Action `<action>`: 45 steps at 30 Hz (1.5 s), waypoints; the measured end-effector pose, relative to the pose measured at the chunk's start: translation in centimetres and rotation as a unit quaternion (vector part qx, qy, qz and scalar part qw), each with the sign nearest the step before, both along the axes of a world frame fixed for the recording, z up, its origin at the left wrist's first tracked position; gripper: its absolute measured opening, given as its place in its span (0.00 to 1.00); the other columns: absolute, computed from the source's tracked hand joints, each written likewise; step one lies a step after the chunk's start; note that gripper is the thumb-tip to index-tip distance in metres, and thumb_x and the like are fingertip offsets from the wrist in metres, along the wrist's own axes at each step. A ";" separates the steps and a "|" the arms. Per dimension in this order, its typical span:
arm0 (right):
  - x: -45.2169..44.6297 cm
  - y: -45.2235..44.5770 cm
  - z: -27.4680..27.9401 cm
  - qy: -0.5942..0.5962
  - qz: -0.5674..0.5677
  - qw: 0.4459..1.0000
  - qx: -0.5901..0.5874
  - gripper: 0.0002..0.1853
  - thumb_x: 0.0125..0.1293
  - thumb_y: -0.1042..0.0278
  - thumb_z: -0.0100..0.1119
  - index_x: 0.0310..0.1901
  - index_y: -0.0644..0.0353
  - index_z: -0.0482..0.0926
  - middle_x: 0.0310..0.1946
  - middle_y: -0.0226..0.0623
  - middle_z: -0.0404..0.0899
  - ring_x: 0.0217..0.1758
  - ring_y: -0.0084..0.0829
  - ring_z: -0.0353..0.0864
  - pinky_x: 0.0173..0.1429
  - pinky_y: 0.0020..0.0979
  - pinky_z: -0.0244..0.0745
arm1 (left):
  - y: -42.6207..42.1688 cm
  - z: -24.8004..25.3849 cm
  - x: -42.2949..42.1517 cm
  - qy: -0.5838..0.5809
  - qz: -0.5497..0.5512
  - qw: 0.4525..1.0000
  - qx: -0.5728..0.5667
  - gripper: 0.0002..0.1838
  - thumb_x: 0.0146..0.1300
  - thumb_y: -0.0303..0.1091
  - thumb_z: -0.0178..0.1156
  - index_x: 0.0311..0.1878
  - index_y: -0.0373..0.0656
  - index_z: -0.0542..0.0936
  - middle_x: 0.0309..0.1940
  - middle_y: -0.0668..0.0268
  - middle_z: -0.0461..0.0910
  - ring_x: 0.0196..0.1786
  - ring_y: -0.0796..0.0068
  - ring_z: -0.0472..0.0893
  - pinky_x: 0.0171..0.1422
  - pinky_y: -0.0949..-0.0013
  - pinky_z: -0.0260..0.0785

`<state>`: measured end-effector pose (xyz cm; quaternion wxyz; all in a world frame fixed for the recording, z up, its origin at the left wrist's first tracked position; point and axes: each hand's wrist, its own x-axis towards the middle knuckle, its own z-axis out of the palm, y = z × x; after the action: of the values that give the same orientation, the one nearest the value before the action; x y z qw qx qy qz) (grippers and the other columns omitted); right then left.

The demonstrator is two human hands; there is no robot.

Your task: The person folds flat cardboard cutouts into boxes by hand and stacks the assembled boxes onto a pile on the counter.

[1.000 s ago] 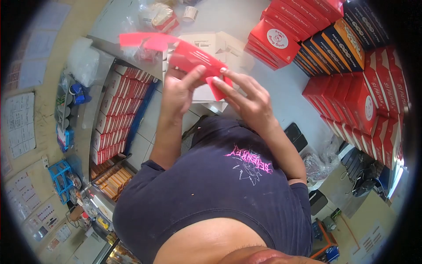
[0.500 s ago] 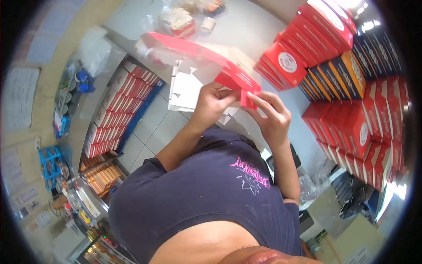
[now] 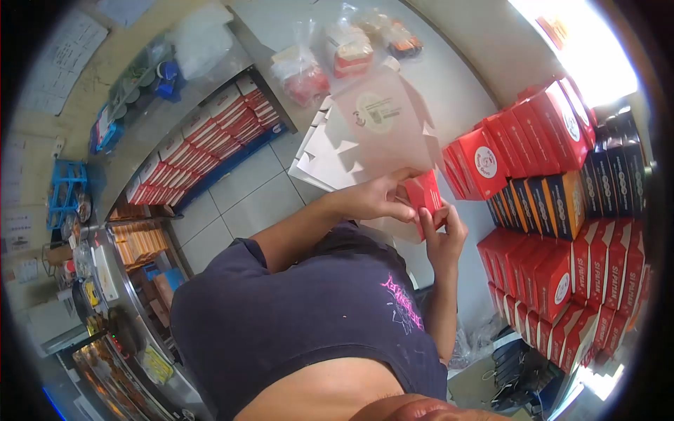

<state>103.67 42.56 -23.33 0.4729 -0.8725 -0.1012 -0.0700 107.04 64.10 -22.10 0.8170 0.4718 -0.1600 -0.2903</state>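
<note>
A partly folded cardboard box is between my hands, its pale face with a printed round label turned up and a red side panel nearest me. My left hand is closed on the left edge of that red panel, thumb pressed against it. My right hand pinches the panel's lower right corner, fingers curled around it. Under the box, on the table, lie white notched cardboard blanks. Part of the box is hidden behind my hands.
Finished red boxes and dark-and-orange boxes are stacked on the right. Plastic-bagged items lie at the table's far side. On the left, a shelf holds rows of red-and-white boxes, with a blue tape dispenser above.
The box has turned so its pale printed face shows instead of its long red side. Both hands have moved lower in view, still holding the red panel. The camera view has shifted.
</note>
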 end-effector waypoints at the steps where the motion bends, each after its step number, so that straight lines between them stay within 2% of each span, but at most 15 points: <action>1: -0.5 0.5 -0.1 -0.010 -0.005 1.000 -0.016 0.14 0.60 0.70 0.78 0.37 0.67 0.80 0.32 0.37 0.85 0.28 0.25 0.81 0.34 0.31 0.77 | 0.2 -0.1 0.2 -0.015 0.003 1.000 0.014 0.31 0.70 0.30 0.65 0.72 0.39 0.64 0.53 0.62 0.82 0.59 0.70 0.82 0.63 0.63 0.77; 5: -1.2 1.8 -0.2 -0.148 0.006 0.974 -0.171 0.12 0.61 0.66 0.76 0.33 0.58 0.79 0.49 0.43 0.88 0.34 0.38 0.89 0.36 0.37 0.83 | 0.8 -2.6 2.1 -0.031 0.138 0.972 0.189 0.30 0.79 0.58 0.52 0.70 0.42 0.72 0.60 0.63 0.78 0.61 0.69 0.79 0.67 0.61 0.72; 6: -1.2 1.7 -0.5 -0.169 0.011 0.965 -0.200 0.12 0.61 0.66 0.77 0.33 0.57 0.79 0.52 0.43 0.88 0.35 0.39 0.90 0.37 0.37 0.84 | 0.1 -2.7 2.2 0.089 0.214 0.960 0.157 0.24 0.79 0.52 0.55 0.64 0.41 0.76 0.54 0.64 0.82 0.58 0.72 0.81 0.64 0.64 0.74; 10: -1.3 1.2 -0.7 -0.243 -0.039 0.950 -0.191 0.16 0.57 0.68 0.80 0.29 0.57 0.75 0.52 0.46 0.88 0.29 0.36 0.88 0.33 0.34 0.83 | 0.1 -1.7 2.6 -0.004 0.294 0.945 0.141 0.13 0.71 0.28 0.66 0.56 0.38 0.81 0.46 0.63 0.86 0.47 0.74 0.84 0.50 0.69 0.79; 16: -1.9 1.0 -0.3 -0.218 -0.126 0.964 -0.080 0.17 0.60 0.67 0.79 0.31 0.60 0.73 0.51 0.56 0.87 0.24 0.32 0.86 0.28 0.31 0.80 | -1.5 -2.2 1.4 -0.042 0.189 0.972 0.133 0.16 0.68 0.29 0.70 0.56 0.38 0.81 0.41 0.65 0.84 0.40 0.76 0.85 0.43 0.70 0.82; 20: -2.1 1.7 -0.3 -0.186 -0.192 0.962 -0.055 0.16 0.64 0.64 0.75 0.31 0.58 0.74 0.50 0.57 0.87 0.35 0.44 0.90 0.34 0.36 0.83 | -4.0 -2.4 1.1 -0.027 0.221 0.955 0.197 0.19 0.66 0.31 0.73 0.57 0.39 0.81 0.34 0.67 0.83 0.35 0.75 0.84 0.41 0.71 0.81; 26: -2.8 0.9 2.1 -0.146 -0.126 0.980 -0.056 0.19 0.61 0.60 0.77 0.40 0.58 0.74 0.56 0.60 0.82 0.46 0.50 0.89 0.42 0.41 0.85 | -4.4 -7.3 1.9 0.035 0.147 0.987 -0.049 0.21 0.67 0.34 0.73 0.59 0.38 0.79 0.37 0.63 0.85 0.41 0.72 0.87 0.44 0.69 0.81; 28: -3.2 0.5 1.5 -0.071 -0.115 0.991 -0.024 0.20 0.60 0.59 0.78 0.42 0.58 0.74 0.58 0.60 0.81 0.51 0.52 0.89 0.45 0.42 0.85 | -3.5 -9.5 2.6 -0.093 0.099 0.990 0.029 0.19 0.74 0.39 0.66 0.61 0.40 0.77 0.44 0.65 0.83 0.37 0.75 0.85 0.38 0.69 0.81; 31: -3.6 0.0 1.0 -0.054 -0.092 0.994 0.014 0.24 0.61 0.60 0.77 0.51 0.58 0.73 0.60 0.56 0.80 0.57 0.54 0.86 0.54 0.43 0.84 | -3.9 -5.7 2.8 -0.021 -0.062 0.985 0.161 0.18 0.79 0.40 0.57 0.62 0.39 0.75 0.43 0.63 0.83 0.41 0.72 0.86 0.35 0.66 0.83; 33: -3.9 -0.1 0.6 -0.105 -0.063 0.985 0.124 0.35 0.62 0.62 0.76 0.66 0.57 0.67 0.61 0.55 0.79 0.57 0.55 0.84 0.57 0.43 0.82 | -5.4 -2.9 2.2 0.016 0.000 0.996 0.092 0.17 0.79 0.40 0.55 0.62 0.39 0.74 0.44 0.62 0.83 0.44 0.70 0.86 0.38 0.65 0.84; 38: -5.5 -1.3 -4.5 -0.029 -0.081 0.996 0.007 0.43 0.66 0.67 0.71 0.77 0.56 0.56 0.59 0.53 0.79 0.57 0.50 0.85 0.61 0.42 0.80 | -4.8 0.3 3.8 0.187 0.127 0.964 -0.140 0.19 0.80 0.40 0.51 0.67 0.40 0.71 0.49 0.58 0.84 0.48 0.64 0.88 0.52 0.57 0.86; 40: -5.7 -1.9 -5.6 0.145 -0.074 0.975 0.150 0.39 0.70 0.73 0.62 0.79 0.55 0.55 0.59 0.52 0.78 0.57 0.44 0.85 0.60 0.40 0.80 | -3.8 -2.0 4.2 0.162 0.090 0.975 -0.127 0.25 0.74 0.42 0.61 0.67 0.43 0.70 0.60 0.56 0.79 0.60 0.59 0.84 0.66 0.50 0.79; 41: -5.6 -2.0 -5.2 0.144 -0.075 0.975 0.148 0.39 0.70 0.73 0.62 0.79 0.55 0.55 0.59 0.52 0.78 0.57 0.44 0.85 0.60 0.40 0.80 | -3.4 -3.8 3.9 -0.061 0.049 0.997 0.024 0.31 0.67 0.43 0.67 0.69 0.44 0.70 0.66 0.56 0.74 0.67 0.57 0.77 0.72 0.47 0.72; 43: -5.1 -2.1 -3.5 0.165 -0.019 0.928 0.334 0.38 0.71 0.79 0.55 0.80 0.57 0.54 0.58 0.50 0.77 0.54 0.42 0.86 0.58 0.37 0.81 | -3.0 -1.5 2.3 -0.403 -0.034 0.874 0.268 0.46 0.50 0.41 0.79 0.73 0.47 0.69 0.75 0.56 0.63 0.81 0.53 0.59 0.81 0.40 0.54; 45: -4.8 -3.9 -0.1 0.232 0.024 0.914 0.332 0.38 0.71 0.79 0.55 0.80 0.58 0.54 0.58 0.51 0.77 0.56 0.43 0.85 0.61 0.38 0.79 | -3.7 -0.6 0.4 -0.474 -0.025 0.809 0.347 0.45 0.52 0.39 0.78 0.74 0.49 0.69 0.74 0.56 0.64 0.80 0.50 0.58 0.82 0.41 0.52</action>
<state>98.85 38.65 -23.41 0.7473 -0.6540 0.0196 0.1158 107.43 60.36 -22.67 0.4141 0.7985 -0.4281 -0.0871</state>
